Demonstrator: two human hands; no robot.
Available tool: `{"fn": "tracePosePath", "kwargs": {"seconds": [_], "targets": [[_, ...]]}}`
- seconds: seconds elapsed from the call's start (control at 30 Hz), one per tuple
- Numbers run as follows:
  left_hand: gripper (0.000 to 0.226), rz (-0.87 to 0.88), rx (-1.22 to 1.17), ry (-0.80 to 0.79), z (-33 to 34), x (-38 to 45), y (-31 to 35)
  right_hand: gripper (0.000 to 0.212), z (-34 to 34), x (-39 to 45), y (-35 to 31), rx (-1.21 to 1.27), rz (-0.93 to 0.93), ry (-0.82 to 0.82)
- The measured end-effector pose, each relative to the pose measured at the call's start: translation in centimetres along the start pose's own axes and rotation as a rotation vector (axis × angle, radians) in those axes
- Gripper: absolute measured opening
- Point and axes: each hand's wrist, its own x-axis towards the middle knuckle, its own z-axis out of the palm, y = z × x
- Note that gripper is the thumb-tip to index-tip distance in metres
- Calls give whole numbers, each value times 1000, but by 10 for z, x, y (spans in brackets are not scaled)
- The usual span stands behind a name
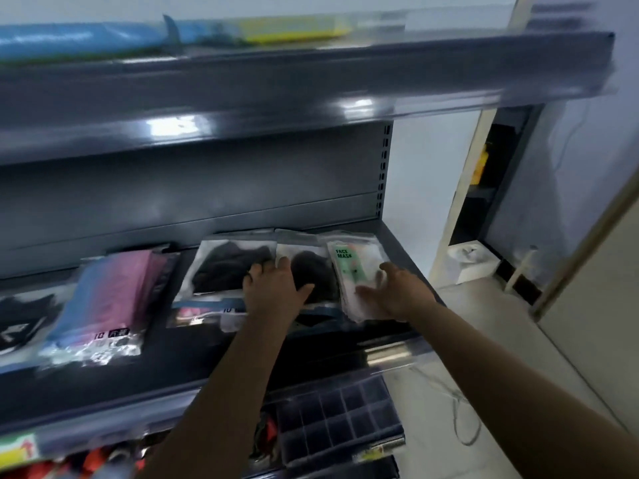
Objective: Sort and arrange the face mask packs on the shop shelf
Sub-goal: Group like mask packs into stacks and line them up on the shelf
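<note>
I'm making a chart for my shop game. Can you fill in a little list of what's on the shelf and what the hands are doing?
place: dark grey shop shelf
left hand: lies flat on the black mask packs
right hand: holds the white pack with the green FACE MASK label
further left: pink and blue pack
shelf above: blue and yellow packs, blurred
shelf below: dark divided tray

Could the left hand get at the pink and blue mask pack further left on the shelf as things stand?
Probably yes. The left hand rests flat on the black mask packs, holding nothing, and the pink and blue pack lies uncovered to its left on the same shelf with nothing between them.
</note>
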Motion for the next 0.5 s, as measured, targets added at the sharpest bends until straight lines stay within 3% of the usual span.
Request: {"fn": "tracePosePath", "kwargs": {"seconds": [0.17,0.23,0.37,0.5], "targets": [[67,-148,-303,47,-1,-5,2,86,0,11,4,190,-78,36],[69,-224,-428,36,-4,-9,3,83,2,17,6,303,-96,61],[46,-278,-579,51,-4,-22,3,73,0,20,7,524,-106,87],[35,-297,-754,185,-4,-35,-1,73,5,22,9,715,-124,81]]}}
